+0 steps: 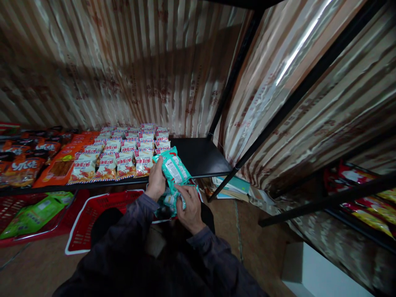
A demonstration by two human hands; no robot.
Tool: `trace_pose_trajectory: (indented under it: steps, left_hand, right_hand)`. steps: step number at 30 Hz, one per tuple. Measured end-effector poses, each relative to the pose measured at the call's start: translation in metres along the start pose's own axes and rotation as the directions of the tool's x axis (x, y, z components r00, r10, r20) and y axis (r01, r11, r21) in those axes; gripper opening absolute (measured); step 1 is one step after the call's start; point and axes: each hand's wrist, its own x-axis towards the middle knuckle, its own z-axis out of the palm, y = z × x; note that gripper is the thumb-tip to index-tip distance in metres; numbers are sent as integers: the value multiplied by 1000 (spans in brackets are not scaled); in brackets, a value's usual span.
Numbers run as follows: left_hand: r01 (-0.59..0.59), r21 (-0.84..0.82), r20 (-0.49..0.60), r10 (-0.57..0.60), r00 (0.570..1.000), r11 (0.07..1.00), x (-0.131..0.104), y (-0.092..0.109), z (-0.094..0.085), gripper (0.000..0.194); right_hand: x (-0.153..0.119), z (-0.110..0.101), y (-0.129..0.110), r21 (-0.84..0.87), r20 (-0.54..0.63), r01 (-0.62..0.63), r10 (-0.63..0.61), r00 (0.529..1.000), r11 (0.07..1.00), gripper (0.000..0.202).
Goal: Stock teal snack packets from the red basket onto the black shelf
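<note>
Head view: two red baskets (99, 206) crowd the lower left and a black post (278, 119) slants across the right, while at centre our left hand (156, 180) grasps one teal packet (175, 167), our right hand (191, 208) holding unclearly.

White box (328, 274) on floor (256, 251) near striped curtain (303, 144)

I am working in rather dim light. A broad shadow is lying across the pleated curtain (185, 90), while a narrow white streak is shining at the upper right. Small highlights are gleaming on the glossy teal packet (175, 168) at my hands (191, 206). My dark sleeves (131, 225) are almost sinking into black. Toward the edges, my view is stretching, and the red-and-yellow packets (365, 194) are looking blurred.
</note>
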Motion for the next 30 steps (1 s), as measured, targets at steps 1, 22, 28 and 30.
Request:
trace_pose_trajectory:
  steps: [1, 22, 28, 30]
  left_hand:
    - [7, -19, -37, -8, 999, 1000, 2, 0, 0, 36]
    - [15, 37, -8, -15, 1000, 999, 13, 4, -4, 27]
    - [1, 44, -16, 0, 1000, 999, 12, 10, -3, 26]
    - [3, 42, -24, -2, 1000, 999, 11, 9, -3, 24]
  right_hand:
    - [-1, 1, 1, 93, -60, -132, 138, 989, 987, 28]
    - [-4, 14, 12, 639, 262, -636, 655, 709, 433, 34]
    - [6, 3, 18, 724, 182, -585, 718, 672, 364, 36]
    - [9, 2, 18, 752, 183, -573, 731, 657, 327, 35]
